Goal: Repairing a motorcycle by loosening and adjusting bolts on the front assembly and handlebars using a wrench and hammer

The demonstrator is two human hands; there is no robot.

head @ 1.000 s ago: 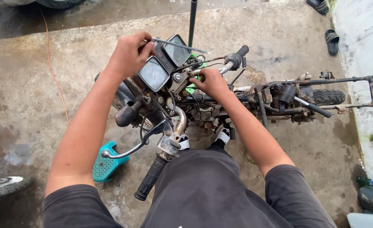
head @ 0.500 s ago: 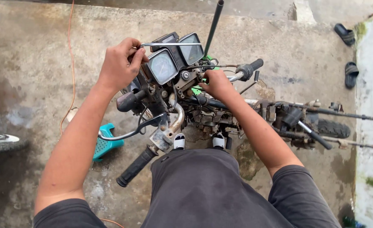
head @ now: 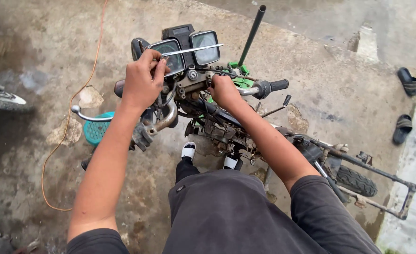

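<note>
A stripped motorcycle stands on a stained concrete floor, its front end under the camera and its bare rear frame running off to the lower right.

The left hand is closed around a long chrome wrench just in front of the 2 square gauges; its fingers are wrapped tight on the near end of the tool, and the rest of the shaft lies across the gauge faces toward the right.

The right hand sits at the middle of the handlebar, beside the green part below the gauges. Its fingers are curled in against the metal there, but whether they pinch anything cannot be told.

The right handlebar grip pokes out past that hand. A black rod rises behind the gauges. A chrome lever juts out on the left side.

The only container is a small teal basket on the floor left of the motorcycle; what lies in it cannot be made out.

An orange cord loops across the floor. 2 dark sandals lie at the right edge. The person's foot in a white slipper rests below the engine.
</note>
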